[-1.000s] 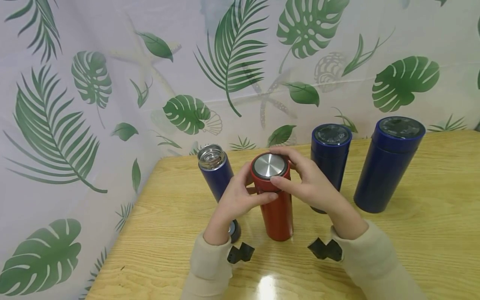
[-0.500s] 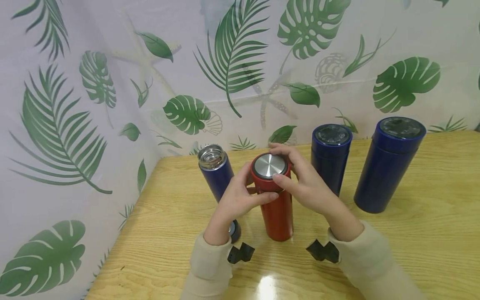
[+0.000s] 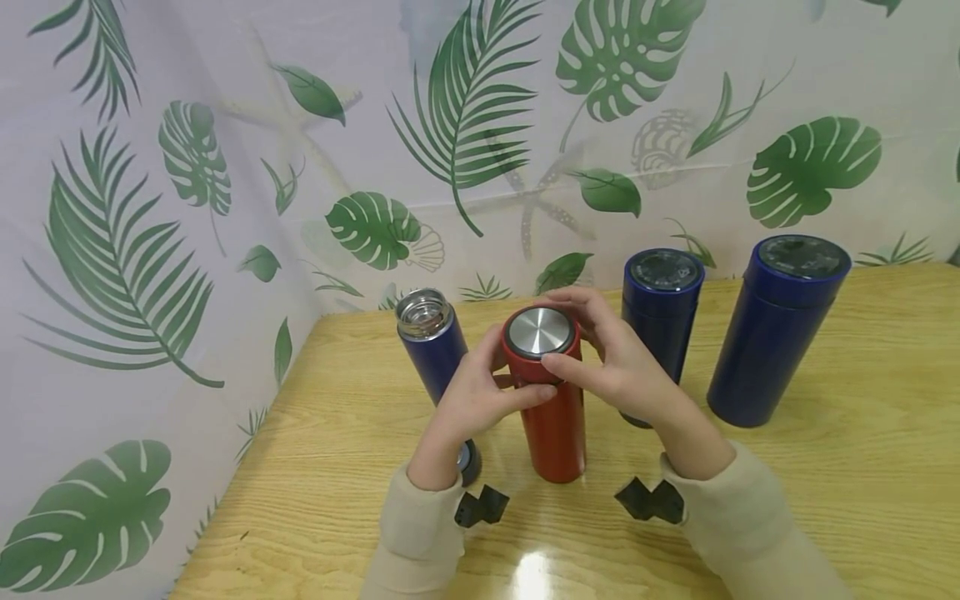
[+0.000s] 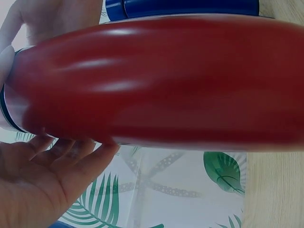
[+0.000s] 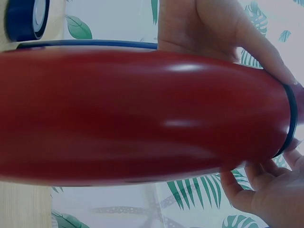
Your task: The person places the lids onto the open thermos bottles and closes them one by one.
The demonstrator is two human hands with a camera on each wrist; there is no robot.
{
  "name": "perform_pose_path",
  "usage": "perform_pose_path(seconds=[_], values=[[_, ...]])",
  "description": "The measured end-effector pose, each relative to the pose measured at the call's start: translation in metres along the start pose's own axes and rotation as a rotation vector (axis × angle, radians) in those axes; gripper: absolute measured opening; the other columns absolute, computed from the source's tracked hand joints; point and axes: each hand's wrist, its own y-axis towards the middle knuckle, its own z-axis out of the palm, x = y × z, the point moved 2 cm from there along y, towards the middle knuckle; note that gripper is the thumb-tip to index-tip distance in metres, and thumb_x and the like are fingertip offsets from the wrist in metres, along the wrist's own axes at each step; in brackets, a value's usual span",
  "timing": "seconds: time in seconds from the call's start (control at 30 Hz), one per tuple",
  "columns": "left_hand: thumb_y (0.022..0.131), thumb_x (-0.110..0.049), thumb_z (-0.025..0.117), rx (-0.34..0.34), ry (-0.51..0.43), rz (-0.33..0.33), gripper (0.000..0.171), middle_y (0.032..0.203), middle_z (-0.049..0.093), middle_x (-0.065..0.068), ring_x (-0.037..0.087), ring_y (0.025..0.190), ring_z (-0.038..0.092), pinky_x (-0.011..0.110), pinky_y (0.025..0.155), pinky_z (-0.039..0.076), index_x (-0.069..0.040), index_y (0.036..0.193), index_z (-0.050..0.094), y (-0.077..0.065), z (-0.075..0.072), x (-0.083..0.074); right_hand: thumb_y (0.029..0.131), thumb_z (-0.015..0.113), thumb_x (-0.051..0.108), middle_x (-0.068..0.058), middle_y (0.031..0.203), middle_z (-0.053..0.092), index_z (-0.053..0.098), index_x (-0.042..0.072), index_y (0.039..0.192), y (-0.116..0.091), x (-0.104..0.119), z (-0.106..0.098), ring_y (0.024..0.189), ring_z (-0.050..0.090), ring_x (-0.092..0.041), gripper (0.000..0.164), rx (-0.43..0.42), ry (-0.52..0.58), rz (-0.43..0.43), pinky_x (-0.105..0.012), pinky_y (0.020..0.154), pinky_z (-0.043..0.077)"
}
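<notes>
A red thermos flask (image 3: 555, 442) stands upright on the table in front of me, its red lid (image 3: 539, 330) topped with a silver disc. My left hand (image 3: 474, 390) grips the flask's upper body, just below the lid, thumb across the front. Higher up, my right hand (image 3: 621, 367) holds the lid, with the thumb at its front edge and fingers behind. In the left wrist view, the fingers (image 4: 78, 161) of my left hand wrap the red body (image 4: 180, 85). A dark ring (image 5: 291, 118) shows between body and lid in the right wrist view.
Left of the red flask stands a blue flask (image 3: 431, 354) with no lid on. A small dark cap (image 3: 468, 462) lies by my left wrist, partly hidden. Two capped blue flasks, one nearer (image 3: 660, 321) and one farther right (image 3: 776, 342), stand beyond my right hand. A leaf-patterned cloth (image 3: 480, 167) hangs behind the table.
My right hand shifted slightly on the lid and came back to nearly the same place. The left hand and the red flask have stayed put.
</notes>
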Motion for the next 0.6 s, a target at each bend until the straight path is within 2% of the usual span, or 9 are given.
perform_pose_path(seconds=[0.1, 0.23, 0.33, 0.5, 0.6], values=[[0.074, 0.002, 0.067, 0.001, -0.004, 0.005, 0.058, 0.117, 0.05, 0.013, 0.022, 0.105, 0.051, 0.033, 0.08, 0.047, -0.001, 0.125, 0.039, 0.0009, -0.0003, 0.0042, 0.076, 0.067, 0.004, -0.013, 0.115, 0.048, 0.036, -0.001, 0.123, 0.0006, -0.0021, 0.0006, 0.106, 0.046, -0.023, 0.056, -0.03, -0.059, 0.031, -0.049, 0.093, 0.032], [0.075, 0.001, 0.066, -0.002, 0.006, 0.0, 0.057, 0.118, 0.05, 0.013, 0.021, 0.105, 0.051, 0.033, 0.08, 0.046, -0.003, 0.126, 0.04, -0.0007, 0.0005, 0.005, 0.07, 0.073, 0.004, -0.01, 0.111, 0.05, 0.039, 0.0, 0.122, -0.0008, -0.0051, 0.0035, 0.101, 0.047, -0.021, 0.062, -0.069, -0.138, 0.051, -0.047, 0.089, 0.036], [0.075, 0.002, 0.066, -0.004, 0.01, -0.007, 0.057, 0.117, 0.05, 0.014, 0.022, 0.105, 0.051, 0.033, 0.081, 0.046, -0.001, 0.126, 0.039, -0.0025, 0.0016, 0.0016, 0.071, 0.072, 0.006, -0.011, 0.112, 0.049, 0.038, 0.001, 0.122, -0.0023, -0.0057, 0.0045, 0.102, 0.045, -0.022, 0.062, -0.07, -0.164, 0.057, -0.048, 0.089, 0.036], [0.074, 0.004, 0.066, 0.005, -0.004, 0.013, 0.059, 0.117, 0.05, 0.016, 0.023, 0.106, 0.051, 0.035, 0.081, 0.046, 0.001, 0.126, 0.038, -0.004, 0.003, 0.0041, 0.083, 0.06, 0.016, -0.017, 0.121, 0.043, 0.033, -0.001, 0.125, -0.0056, -0.007, 0.0011, 0.114, 0.039, -0.028, 0.053, -0.015, -0.077, -0.003, -0.054, 0.094, 0.027], [0.073, 0.006, 0.066, 0.01, -0.008, 0.027, 0.06, 0.118, 0.049, 0.017, 0.024, 0.106, 0.05, 0.036, 0.081, 0.046, 0.002, 0.125, 0.038, -0.0052, 0.0037, 0.0055, 0.086, 0.054, 0.014, -0.019, 0.126, 0.041, 0.029, -0.003, 0.127, -0.0075, -0.0084, -0.0015, 0.117, 0.038, -0.027, 0.051, 0.027, -0.004, -0.06, -0.054, 0.097, 0.023]])
